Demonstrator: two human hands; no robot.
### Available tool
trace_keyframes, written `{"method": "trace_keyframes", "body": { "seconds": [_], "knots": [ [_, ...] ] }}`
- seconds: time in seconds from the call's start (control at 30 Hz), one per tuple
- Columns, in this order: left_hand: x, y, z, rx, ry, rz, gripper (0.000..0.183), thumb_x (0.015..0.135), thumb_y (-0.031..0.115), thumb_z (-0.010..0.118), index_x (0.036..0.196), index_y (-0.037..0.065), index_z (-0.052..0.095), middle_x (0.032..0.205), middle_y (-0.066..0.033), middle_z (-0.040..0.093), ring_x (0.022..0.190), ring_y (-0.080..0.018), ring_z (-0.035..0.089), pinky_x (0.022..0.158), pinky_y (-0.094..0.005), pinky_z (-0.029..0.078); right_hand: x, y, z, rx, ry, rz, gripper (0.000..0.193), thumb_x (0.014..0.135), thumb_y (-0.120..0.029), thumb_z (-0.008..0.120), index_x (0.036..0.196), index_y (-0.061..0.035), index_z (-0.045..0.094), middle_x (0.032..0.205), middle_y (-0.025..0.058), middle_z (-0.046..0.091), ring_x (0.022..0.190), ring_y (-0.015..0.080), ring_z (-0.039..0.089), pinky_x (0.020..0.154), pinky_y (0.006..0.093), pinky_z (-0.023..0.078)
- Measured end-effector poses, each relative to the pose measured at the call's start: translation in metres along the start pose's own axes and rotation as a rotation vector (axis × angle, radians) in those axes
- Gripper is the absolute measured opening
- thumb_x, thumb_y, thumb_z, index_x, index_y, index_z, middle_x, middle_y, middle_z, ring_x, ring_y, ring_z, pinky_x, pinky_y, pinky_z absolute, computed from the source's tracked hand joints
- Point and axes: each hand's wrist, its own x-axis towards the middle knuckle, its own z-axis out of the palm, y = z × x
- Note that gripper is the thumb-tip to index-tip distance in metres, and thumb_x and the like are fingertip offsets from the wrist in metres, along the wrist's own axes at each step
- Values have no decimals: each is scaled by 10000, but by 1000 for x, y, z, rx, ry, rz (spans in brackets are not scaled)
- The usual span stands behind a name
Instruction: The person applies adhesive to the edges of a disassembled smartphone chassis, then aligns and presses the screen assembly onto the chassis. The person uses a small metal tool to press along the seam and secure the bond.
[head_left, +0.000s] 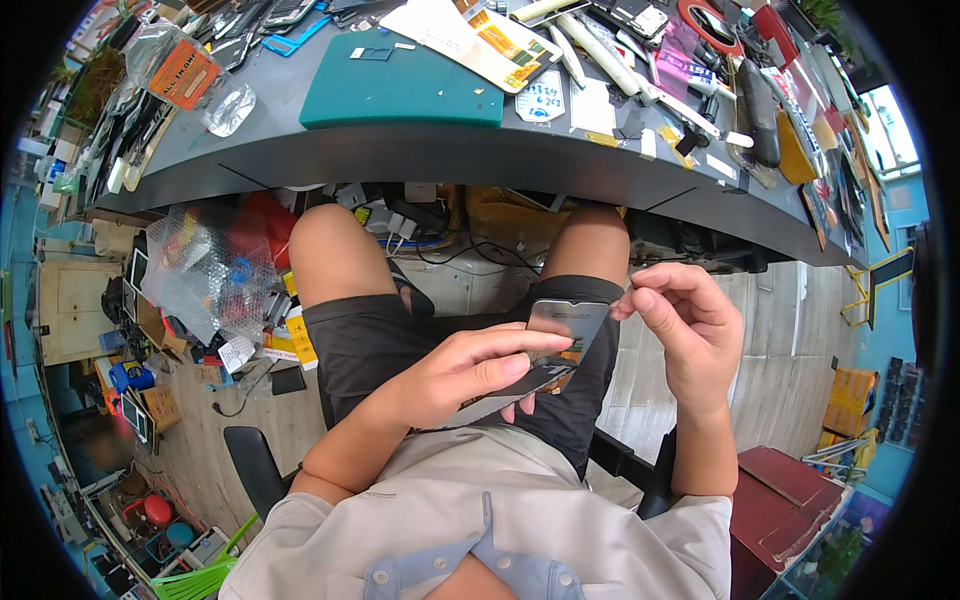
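My left hand (pixel 455 375) holds a phone screen panel (pixel 567 317) above my lap, tilted. Its fingers lie across the panel's face, and fingertips show by the lower edge. The panel is dark and shiny, with reflections and an orange and green patch near its middle. Just off the panel's upper right corner is my right hand (pixel 685 330), raised with thumb and forefinger pinched together. Whatever sits between those fingertips is too small to make out.
Ahead curves a grey workbench (pixel 270 160) with a green mat (pixel 400 85), an orange-printed card (pixel 490 40), a red tape roll (pixel 710 25) and a black-handled tool (pixel 758 115). Bubble wrap (pixel 215 270) and boxes crowd the floor at left. A dark red box (pixel 785 505) stands right of the chair.
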Motion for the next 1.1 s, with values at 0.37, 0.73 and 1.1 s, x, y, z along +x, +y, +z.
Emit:
{"method": "trace_keyframes", "body": {
  "seconds": [0.37, 0.73, 1.1],
  "knots": [
    [0, -1, -8, -203, -16, 32, 623, 1141, 389, 478, 1548, -79, 529, 1408, -211, 617, 954, -244, 723, 782, -359, 603, -3, -2, -1, 88, -71, 1, 218, 996, 78, 725, 1213, 86, 713, 1093, 167, 764, 1004, 233, 777, 910, 363, 648],
    [2, 2, -6, -315, 43, 28, 787, 1101, 467, 448, 1541, -187, 460, 1216, -316, 701, 915, -344, 764, 762, -417, 626, -3, -3, 2, 16, -59, 21, 135, 1002, 86, 707, 1135, 78, 729, 1082, 150, 741, 976, 232, 767, 861, 340, 644],
    [3, -5, 2, -568, -24, -41, 882, 1126, 597, 337, 1619, -134, 336, 1139, -310, 695, 906, -378, 750, 795, -444, 631, -6, -15, 12, -574, -25, -338, 142, 944, 58, 785, 1059, 32, 707, 1055, 126, 715, 803, 141, 642, 680, 253, 522]
  ]
}}
